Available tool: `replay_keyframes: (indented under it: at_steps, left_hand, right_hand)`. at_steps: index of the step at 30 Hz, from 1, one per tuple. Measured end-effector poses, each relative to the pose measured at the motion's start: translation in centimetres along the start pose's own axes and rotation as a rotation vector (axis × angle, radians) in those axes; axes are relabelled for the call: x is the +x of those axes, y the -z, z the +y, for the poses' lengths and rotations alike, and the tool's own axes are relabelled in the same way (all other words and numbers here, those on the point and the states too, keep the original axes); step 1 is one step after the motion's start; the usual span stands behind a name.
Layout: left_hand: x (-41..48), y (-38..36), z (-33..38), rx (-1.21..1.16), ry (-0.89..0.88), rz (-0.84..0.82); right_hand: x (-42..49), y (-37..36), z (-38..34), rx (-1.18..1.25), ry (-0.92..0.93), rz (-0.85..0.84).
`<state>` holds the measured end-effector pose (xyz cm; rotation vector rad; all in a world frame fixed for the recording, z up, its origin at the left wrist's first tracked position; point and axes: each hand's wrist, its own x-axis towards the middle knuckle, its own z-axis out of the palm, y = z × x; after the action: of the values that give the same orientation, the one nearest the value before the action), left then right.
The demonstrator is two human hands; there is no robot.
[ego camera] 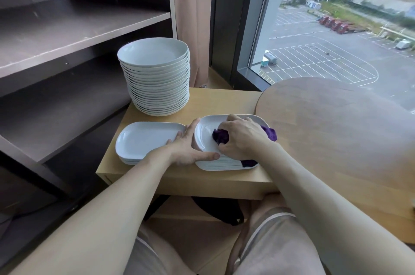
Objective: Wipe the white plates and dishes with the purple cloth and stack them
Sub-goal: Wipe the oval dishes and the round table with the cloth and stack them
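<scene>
Purple cloth [221, 136], gripped by the right hand [242, 140], presses on the top dish [205, 132]; left hand [188, 146], fingers straight, braces the rim alongside. Best wipe outward, holding that brace.

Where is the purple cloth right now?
Head view, right of centre: the purple cloth is bunched in the right hand on the top dish of the right stack, beside the round table.
</scene>
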<state>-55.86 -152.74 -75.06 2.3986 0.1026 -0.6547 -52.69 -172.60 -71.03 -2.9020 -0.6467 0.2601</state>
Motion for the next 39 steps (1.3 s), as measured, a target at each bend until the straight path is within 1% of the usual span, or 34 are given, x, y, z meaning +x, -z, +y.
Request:
replay_keyframes:
  at_steps: [2, 6, 8, 10, 12, 15, 18, 20, 22, 25, 27, 31, 34, 36, 39]
  left_hand:
    - [0.0, 0.1, 0.0, -0.002, 0.003, 0.0]
    - [0.0, -0.1, -0.1, -0.009, 0.005, 0.014]
    - [0.1, -0.3, 0.0, 0.011, -0.009, 0.028]
    - [0.0, -0.6, 0.0, 0.034, -0.006, 0.046]
    - [-0.1, -0.8, 0.1, 0.053, 0.0, 0.066]
    - [-0.3, -1.0, 0.4, 0.075, -0.013, 0.098]
    - [-0.5, -0.6, 0.6, 0.086, -0.038, 0.107]
    - [-0.8, -0.6, 0.7, 0.176, -0.053, 0.172]
    - [-1.2, -0.5, 1.0, 0.315, -0.122, 0.284]
    - [-1.6, -1.0, 1.5, 0.446, -0.327, 0.434]
    - [-1.9, -1.3, 2.3, 0.494, -0.395, 0.466]
    - [-2.3, -2.2, 3.5, 0.565, -0.46, 0.484]
    - [-2.7, -2.5, 4.1, 0.555, -0.393, 0.503]
    - [-2.8, -2.6, 4.6, 0.58, -0.335, 0.472]
    - [-2.8, -2.5, 5.5, 0.674, -0.297, 0.404]
  right_hand:
    - [-1.0, 0.0, 0.1, 0.014, -0.026, 0.049]
    - [-3.5, -1.0, 0.8, -0.039, -0.042, 0.219]
    - [-4.5, -1.3, 1.8, -0.001, -0.097, 0.266]
    - [-5.4, -1.4, 2.9, 0.099, -0.169, 0.261]
    - [-6.0, -1.5, 3.5, 0.157, -0.198, 0.226]
    - [-6.3, -2.1, 3.0, 0.104, -0.202, 0.195]
    - [-6.6, -3.0, 2.5, 0.045, -0.211, 0.268]
    - [-7.2, -3.9, 2.5, 0.034, -0.203, 0.332]
    - [-7.5, -4.4, 2.4, 0.029, -0.187, 0.359]
    - [-7.6, -4.6, 2.5, 0.038, -0.161, 0.372]
    - [-7.5, -4.5, 2.6, 0.046, -0.158, 0.384]
    - [-7.6, -4.4, 2.6, 0.066, -0.147, 0.397]
    - [-7.6, -4.0, 2.9, 0.125, -0.138, 0.406]
    - [-7.6, -3.7, 3.1, 0.175, -0.145, 0.408]
    - [-7.6, -3.4, 3.2, 0.229, -0.155, 0.408]
